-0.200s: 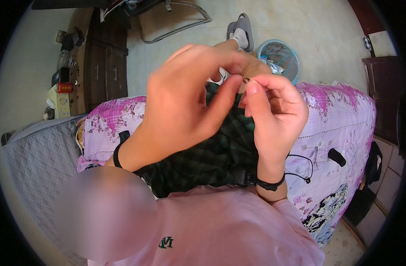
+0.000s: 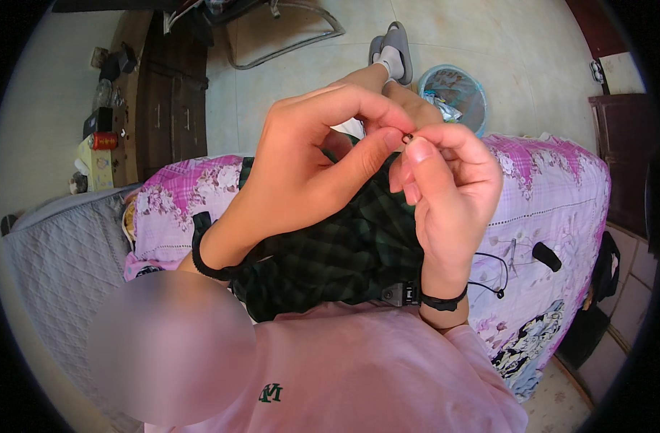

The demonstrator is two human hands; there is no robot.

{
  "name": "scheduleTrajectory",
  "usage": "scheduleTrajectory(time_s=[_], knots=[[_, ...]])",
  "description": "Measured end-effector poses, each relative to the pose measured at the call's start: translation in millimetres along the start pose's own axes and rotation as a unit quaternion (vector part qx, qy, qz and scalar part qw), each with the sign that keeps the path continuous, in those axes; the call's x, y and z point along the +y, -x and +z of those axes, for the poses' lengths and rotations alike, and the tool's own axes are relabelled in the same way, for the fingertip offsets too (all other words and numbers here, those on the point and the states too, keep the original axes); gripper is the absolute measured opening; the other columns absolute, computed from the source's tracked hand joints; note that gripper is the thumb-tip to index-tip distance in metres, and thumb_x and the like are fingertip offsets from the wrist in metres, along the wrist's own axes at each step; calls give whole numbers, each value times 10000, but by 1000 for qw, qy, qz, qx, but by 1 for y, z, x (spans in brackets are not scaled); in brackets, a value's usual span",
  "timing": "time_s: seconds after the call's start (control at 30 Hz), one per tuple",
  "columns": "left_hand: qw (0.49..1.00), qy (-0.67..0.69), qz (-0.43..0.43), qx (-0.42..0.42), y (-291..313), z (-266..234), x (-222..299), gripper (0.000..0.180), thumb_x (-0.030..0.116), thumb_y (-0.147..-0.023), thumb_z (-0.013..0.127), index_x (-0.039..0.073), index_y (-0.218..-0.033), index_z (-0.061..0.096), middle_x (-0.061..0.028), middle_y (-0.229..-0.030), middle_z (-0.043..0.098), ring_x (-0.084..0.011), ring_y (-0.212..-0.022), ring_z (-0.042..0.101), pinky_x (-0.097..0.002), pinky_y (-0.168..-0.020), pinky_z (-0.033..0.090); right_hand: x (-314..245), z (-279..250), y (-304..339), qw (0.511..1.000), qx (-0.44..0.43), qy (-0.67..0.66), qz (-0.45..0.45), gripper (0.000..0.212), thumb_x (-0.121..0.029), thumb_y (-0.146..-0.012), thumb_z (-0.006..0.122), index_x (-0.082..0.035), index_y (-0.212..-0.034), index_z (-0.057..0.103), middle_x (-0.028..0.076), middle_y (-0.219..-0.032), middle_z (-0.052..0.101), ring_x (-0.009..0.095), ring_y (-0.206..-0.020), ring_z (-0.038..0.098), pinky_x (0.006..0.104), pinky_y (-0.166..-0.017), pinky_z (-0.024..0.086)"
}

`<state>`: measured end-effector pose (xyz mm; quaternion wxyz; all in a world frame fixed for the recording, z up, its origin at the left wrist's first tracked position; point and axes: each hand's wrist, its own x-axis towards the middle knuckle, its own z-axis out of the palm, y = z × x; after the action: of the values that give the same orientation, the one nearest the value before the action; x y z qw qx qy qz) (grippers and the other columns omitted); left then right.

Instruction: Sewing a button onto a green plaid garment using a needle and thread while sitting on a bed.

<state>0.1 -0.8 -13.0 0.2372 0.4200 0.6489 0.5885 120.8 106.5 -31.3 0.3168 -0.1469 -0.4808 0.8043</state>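
**Both hands pinching small dark item over lap**

Far left: dark wooden cabinet (image 2: 170,108) against wall, red can (image 2: 103,140) and clutter beside it. Grey quilted cover (image 2: 52,260) at lower left, next to pink floral bedsheet (image 2: 173,195).

Left hand (image 2: 301,166) raised at centre, black wristband (image 2: 200,252) on wrist. Fingers curled, thumb and index closed in a pinch on a tiny dark object (image 2: 408,136). Object too small to identify; sits right between the fingertips of both hands, held up above the lap.

Below hands: dark green plaid shorts (image 2: 344,252) across lap. Pink shirt (image 2: 359,368) at bottom edge.

Right hand (image 2: 449,191) touching left at the fingertips, thumb and index also closed on same tiny object, other fingers folded in. Black band on right wrist too.

Behind hands: foot in white sock and grey slipper (image 2: 395,47) on tiled floor, light blue bin (image 2: 456,90) just beside it with wrappers inside.

Right: black cable (image 2: 492,270) and small black device (image 2: 546,256) lying on bedsheet. Dark furniture (image 2: 622,151) at far right edge.
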Motion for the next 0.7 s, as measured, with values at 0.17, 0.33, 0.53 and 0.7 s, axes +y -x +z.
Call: scheduleTrajectory(time_s=[0.17,0.33,0.53,0.7], knots=[[996,70,48,0,1,-2,-8,137,-44,-878,631,-64,-1013,647,-130,-989,664,-75,-724,587,-162,-464,402,1,0,-1,1000,-18,-11,12,80,18,-866,674,56,-920,628,38,-716,630,48,-577,565,171,-485,418],[998,44,49,-14,2,-9,-10,145,-60,-860,642,-61,-1005,650,-139,-972,669,-118,-786,609,-191,-532,460,0,0,0,1000,-15,-1,16,83,10,-863,683,51,-913,631,28,-715,631,36,-575,556,159,-481,403],[997,12,66,-26,2,-13,-14,155,-59,-840,673,-60,-993,652,-144,-947,675,-177,-863,635,-245,-664,539,-2,2,-1,997,-10,69,28,48,19,-866,653,45,-900,631,25,-686,608,38,-527,496,188,-477,401],[998,17,46,-31,1,-15,-13,157,-56,-832,687,-59,-985,655,-143,-938,678,-188,-877,642,-252,-682,549,-3,2,-3,994,-23,104,33,39,29,-868,623,53,-898,623,43,-663,595,60,-473,459,225,-460,413]])
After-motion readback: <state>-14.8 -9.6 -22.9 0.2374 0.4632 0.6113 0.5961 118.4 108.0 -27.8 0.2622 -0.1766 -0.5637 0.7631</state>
